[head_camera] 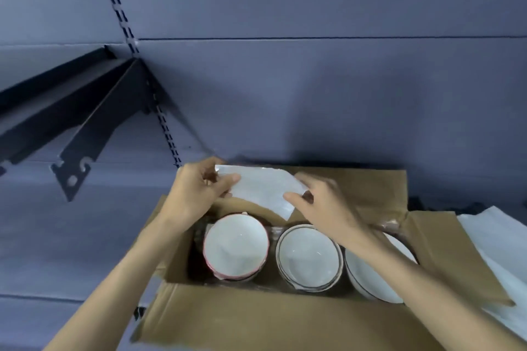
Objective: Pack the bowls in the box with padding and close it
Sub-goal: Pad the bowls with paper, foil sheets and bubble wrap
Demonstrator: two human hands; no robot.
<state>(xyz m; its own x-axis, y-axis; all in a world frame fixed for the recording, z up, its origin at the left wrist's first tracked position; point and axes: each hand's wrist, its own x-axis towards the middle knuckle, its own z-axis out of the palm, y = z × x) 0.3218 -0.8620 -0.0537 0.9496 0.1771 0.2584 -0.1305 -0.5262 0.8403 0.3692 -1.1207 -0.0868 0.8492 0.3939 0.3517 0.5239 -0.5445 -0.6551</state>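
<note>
Near flap: brown cardboard box (285, 319), open, front flap folded down toward the viewer, side flaps spread left and right.
Forearms: both bare, reaching in from the bottom edge and converging over the open box; right forearm crossing above the rightmost bowl.
Bowls: 3 white stacks upright in a row inside the box; red-rimmed bowl (236, 246) at left, dark-rimmed bowl (309, 256) in the middle, third bowl (370, 276) at right, partly hidden by the right forearm.
Spare padding: white foam sheets (502, 251) lying on the surface just beside the right flap.
Left hand (199, 189): raised above the far left of the box, fingers curled, thumb and fingertips pinching the left end of the padding sheet.
Right hand (319, 202): raised above the far middle of the box, thumb and fingers pinching the right lower edge of the same sheet.
Padding sheet (262, 188): thin, white, held stretched between the 2 hands, above and behind the bowls, touching none of them.
Back flap: upright behind the sheet.
Background: grey-blue panel wall, slotted upright rail (125, 20), dark shelf brackets (85, 122) at left.
</note>
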